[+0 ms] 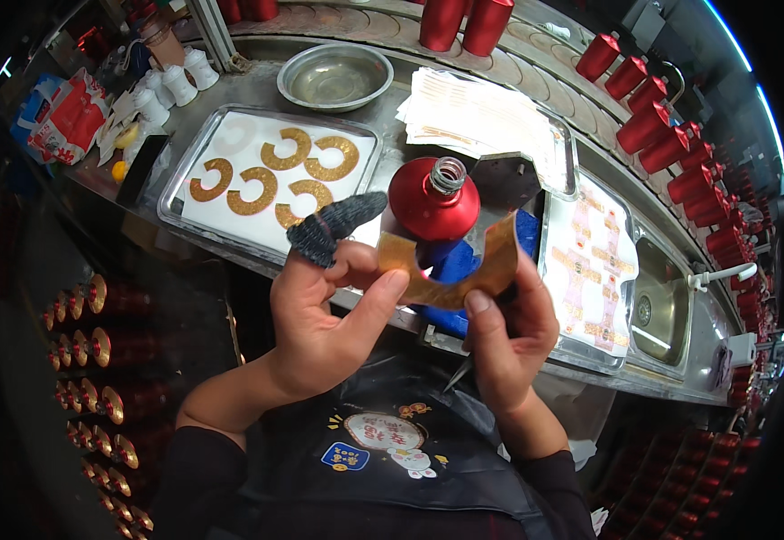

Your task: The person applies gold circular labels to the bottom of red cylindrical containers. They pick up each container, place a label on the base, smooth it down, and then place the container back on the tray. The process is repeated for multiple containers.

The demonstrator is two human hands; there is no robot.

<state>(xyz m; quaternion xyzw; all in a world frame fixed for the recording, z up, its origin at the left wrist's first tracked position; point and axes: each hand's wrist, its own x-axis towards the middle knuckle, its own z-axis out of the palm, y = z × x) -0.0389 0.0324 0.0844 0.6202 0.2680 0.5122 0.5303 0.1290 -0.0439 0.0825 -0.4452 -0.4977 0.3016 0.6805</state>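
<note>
My left hand (324, 301) and my right hand (513, 328) pinch the two sides of a curved, C-shaped gold label (450, 293), holding it bent in front of a glossy red bottle (434, 202). The bottle's threaded neck is bare, and a blue cloth (450, 319) lies beneath it. A dark knitted cover (336, 227) wraps one raised finger of my left hand. Below my right palm sticks out a thin metal point (458, 373); the rest of that tool is hidden. Left of the bottle, a metal tray (169, 202) carries several similar gold labels (252, 191) on white backing.
Behind stand a metal bowl (336, 79) and a stack of white sheets (477, 112). A tray with patterned decals (590, 270) lies right, beside a sink (655, 310). Red bottles (597, 56) line a curved conveyor (365, 27). Gold-ended red bottles (122, 346) are stacked at lower left.
</note>
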